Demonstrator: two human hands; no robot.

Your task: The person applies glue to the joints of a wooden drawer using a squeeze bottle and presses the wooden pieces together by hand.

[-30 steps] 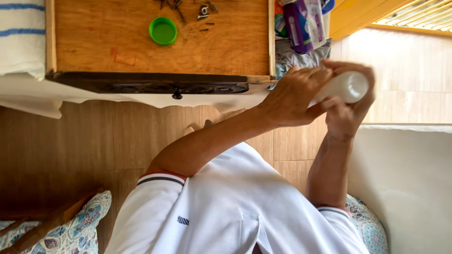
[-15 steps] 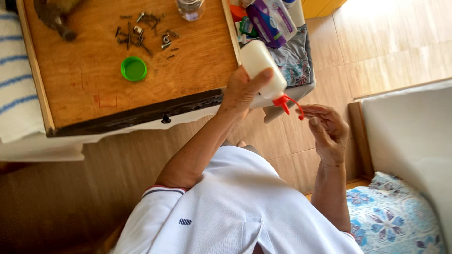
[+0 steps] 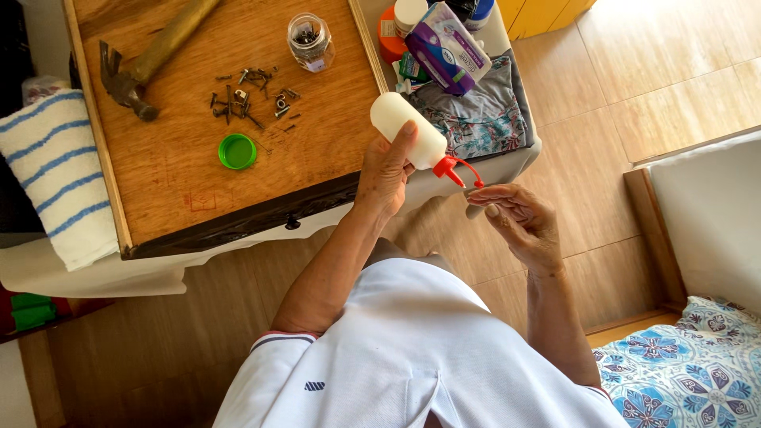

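Observation:
My left hand (image 3: 384,170) grips a white squeeze bottle (image 3: 408,127) by its body, tilted so its red nozzle (image 3: 448,168) points down and right. A thin red strap hangs from the nozzle. My right hand (image 3: 515,218) is held palm up just below and right of the nozzle tip, fingers apart and slightly curled, with nothing gripped in it. Both hands hover over the wooden floor, beside the corner of a wooden board (image 3: 182,174).
On the board lie a hammer (image 3: 151,59), loose nails (image 3: 250,95), a small glass jar (image 3: 309,41) and a green cap (image 3: 237,150). A striped towel (image 3: 59,174) lies left. A purple pack (image 3: 448,47) and patterned cloth (image 3: 483,111) sit right. A floral cushion (image 3: 690,364) lies bottom right.
A second ago both hands were on the bottle. My right hand has come off it and dropped below the nozzle. The view has shifted, showing more of the board.

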